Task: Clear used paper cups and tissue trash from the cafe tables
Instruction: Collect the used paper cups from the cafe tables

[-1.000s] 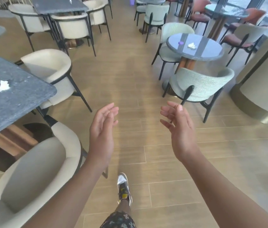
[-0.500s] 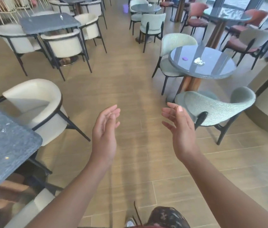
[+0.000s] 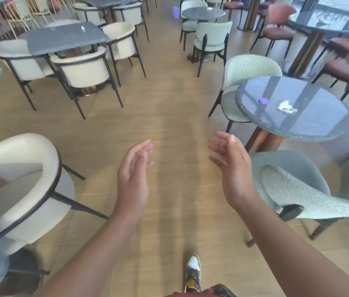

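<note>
The round table (image 3: pixel 287 137) has drawn closer on the right as the person walks on, left hand (image 3: pixel 134 176) and right hand (image 3: pixel 234 174) both empty with fingers loosely spread, so the crumpled tissue (image 3: pixel 286 106) lying on it beside a purple scrap (image 3: pixel 263 100) looks next to collect.

Figure. Legible text in the head view: none.
No word, number, brand or sign can be read on any surface. The yellow patch on the shoe (image 3: pixel 193 282) and the small purple piece (image 3: pixel 263 100) lying on the round desk (image 3: pixel 287 132) are too blurred to tell whether either carries a marking.
</note>
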